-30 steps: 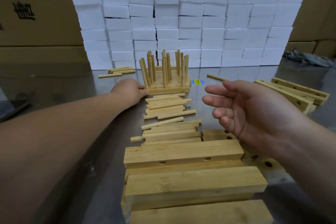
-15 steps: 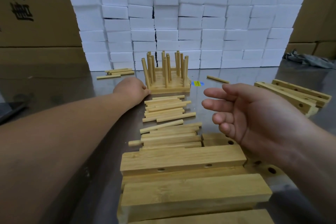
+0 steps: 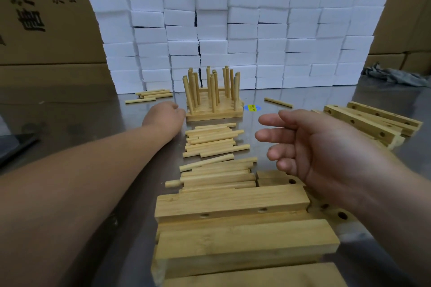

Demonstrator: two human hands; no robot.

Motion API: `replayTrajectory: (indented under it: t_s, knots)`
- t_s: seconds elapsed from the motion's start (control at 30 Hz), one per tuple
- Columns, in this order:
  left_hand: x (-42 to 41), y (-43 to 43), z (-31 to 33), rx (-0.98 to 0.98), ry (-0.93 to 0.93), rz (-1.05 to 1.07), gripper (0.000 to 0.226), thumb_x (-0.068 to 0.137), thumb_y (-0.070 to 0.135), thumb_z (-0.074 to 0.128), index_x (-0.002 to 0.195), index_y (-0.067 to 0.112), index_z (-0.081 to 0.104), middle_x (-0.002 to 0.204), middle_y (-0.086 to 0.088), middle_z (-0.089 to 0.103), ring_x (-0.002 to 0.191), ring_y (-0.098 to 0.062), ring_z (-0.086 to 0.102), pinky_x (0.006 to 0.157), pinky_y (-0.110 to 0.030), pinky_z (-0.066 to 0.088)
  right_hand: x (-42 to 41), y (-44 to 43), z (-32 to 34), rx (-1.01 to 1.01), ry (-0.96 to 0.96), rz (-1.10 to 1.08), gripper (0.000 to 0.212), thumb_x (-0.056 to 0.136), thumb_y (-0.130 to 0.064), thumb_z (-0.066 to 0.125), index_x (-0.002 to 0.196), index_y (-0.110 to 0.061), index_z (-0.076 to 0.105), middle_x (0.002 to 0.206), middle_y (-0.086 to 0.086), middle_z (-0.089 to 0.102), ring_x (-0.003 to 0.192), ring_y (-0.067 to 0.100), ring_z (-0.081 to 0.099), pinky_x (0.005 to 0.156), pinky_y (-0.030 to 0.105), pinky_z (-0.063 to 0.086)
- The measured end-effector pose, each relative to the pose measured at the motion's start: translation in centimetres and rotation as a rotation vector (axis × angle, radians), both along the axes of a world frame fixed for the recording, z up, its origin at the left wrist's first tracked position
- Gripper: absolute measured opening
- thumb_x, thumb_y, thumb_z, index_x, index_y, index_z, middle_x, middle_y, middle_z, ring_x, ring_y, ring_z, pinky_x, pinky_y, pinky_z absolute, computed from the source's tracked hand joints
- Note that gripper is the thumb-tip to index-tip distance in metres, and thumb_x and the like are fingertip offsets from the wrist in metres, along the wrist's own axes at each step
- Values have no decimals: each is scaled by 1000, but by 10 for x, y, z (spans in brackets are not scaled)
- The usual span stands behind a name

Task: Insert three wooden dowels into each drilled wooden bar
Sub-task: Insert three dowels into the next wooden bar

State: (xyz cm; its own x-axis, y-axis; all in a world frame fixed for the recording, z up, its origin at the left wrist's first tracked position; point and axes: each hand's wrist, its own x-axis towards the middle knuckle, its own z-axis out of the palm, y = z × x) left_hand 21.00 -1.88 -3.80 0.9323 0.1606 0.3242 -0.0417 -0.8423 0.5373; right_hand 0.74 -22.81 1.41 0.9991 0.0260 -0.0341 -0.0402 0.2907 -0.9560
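On the shiny grey metal tabletop (image 3: 81, 119), the finished stack of pale wooden bars with upright dowels (image 3: 213, 102) stands at twelve o'clock from the person, just in front of a wall of white foam blocks (image 3: 233, 30). The left hand (image 3: 163, 115) touches the base of the stack at its nine-o'clock end, probably to steady or square it. Its fingers are hidden behind the back of the hand, so I cannot tell whether that grip is spread or closed. The right hand (image 3: 310, 147) hovers at three o'clock of the loose round wooden dowels (image 3: 214, 142), palm turned inward. Its grip is spread and relaxed and holds nothing, apparently ready for the next piece. Those dowels lie crosswise in two heaps between the stack and the near pile of drilled wooden bars (image 3: 231, 202) at six o'clock, so the stock sits in easy reaching order. More long drilled bars (image 3: 370, 123) lie at two o'clock, a few stray dowels (image 3: 151, 95) at eleven o'clock, and a single dowel (image 3: 278, 102) and a round yellow sticker (image 3: 251, 107) just at three o'clock of the stack. The near bars show empty holes, so much of the task seems left.
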Motion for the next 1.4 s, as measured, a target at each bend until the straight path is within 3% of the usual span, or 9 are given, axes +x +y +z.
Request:
replayTrajectory:
  t_s: [0.13, 0.4, 0.5, 0.6, 0.8, 1.03, 1.23, 1.33, 1.4]
  knots:
    - [-33, 1, 1, -195, 31, -54, 26, 92, 26, 41, 87, 13, 62, 69, 0, 55, 64, -17, 50, 54, -26, 36, -3, 2, 2, -138, -48, -48, 17, 91, -20, 51, 95, -10, 64, 65, 4, 69, 43, 11, 56, 37, 18, 42]
    - [-109, 5, -1, -372, 106, -188, 19, 88, 19, 50, 77, 30, 61, 66, 0, 64, 61, -19, 60, 63, -31, 51, -9, 3, -2, -913, -275, 22, 16, 82, -34, 63, 97, -39, 68, 92, -24, 66, 84, -11, 55, 66, 11, 37]
    - [-122, 8, 0, -405, 129, -208, 18, 89, 19, 52, 81, 28, 65, 73, -3, 67, 73, -26, 64, 75, -40, 54, -10, 2, -2, -1144, -294, 115, 24, 83, -39, 60, 106, -39, 66, 88, -30, 56, 78, -19, 50, 56, 0, 38]
    - [-126, 13, 2, -303, 126, -241, 22, 88, 19, 52, 75, 30, 66, 80, 8, 64, 80, -17, 62, 71, -32, 51, -12, 3, 1, -1208, -308, 190, 34, 74, -54, 57, 105, -42, 65, 74, -31, 50, 72, -29, 42, 57, -3, 35]
    - [-131, 25, 7, -142, 246, -373, 18, 86, 24, 57, 76, 36, 66, 80, 14, 64, 79, -7, 58, 70, -26, 46, -16, 4, 4, -1340, -347, 387, 69, 54, -69, 53, 118, -42, 57, 103, -31, 51, 100, -10, 49, 83, 11, 36]
    - [-129, 26, 4, -104, 235, -390, 10, 80, 36, 67, 70, 38, 68, 64, 21, 64, 69, 0, 57, 59, -20, 40, -17, 11, 1, -1327, -374, 365, 44, 58, -63, 52, 93, -41, 66, 106, -27, 58, 104, -5, 51, 95, 28, 42]
    - [-132, 20, 5, -56, 189, -421, 28, 77, 30, 71, 55, 45, 64, 55, 23, 59, 58, 1, 54, 52, -13, 36, -17, 10, 0, -1139, -391, 105, 28, 68, -60, 48, 76, -39, 65, 73, -21, 63, 65, -7, 56, 48, 10, 39]
    - [-133, 17, 5, -95, 129, -387, 19, 78, 29, 71, 64, 40, 65, 61, 21, 62, 64, 3, 57, 54, -14, 37, -15, 8, 1, -971, -315, -82, 39, 80, -55, 44, 76, -25, 69, 72, -1, 65, 54, 5, 53, 52, 20, 41]
    - [-134, 18, 7, -251, 55, -347, 15, 81, 25, 67, 70, 34, 65, 68, 11, 65, 69, -4, 60, 60, -20, 40, -12, 8, 2, -830, -204, -125, 40, 90, -49, 42, 79, -22, 70, 70, -6, 67, 53, 1, 52, 56, 23, 43]
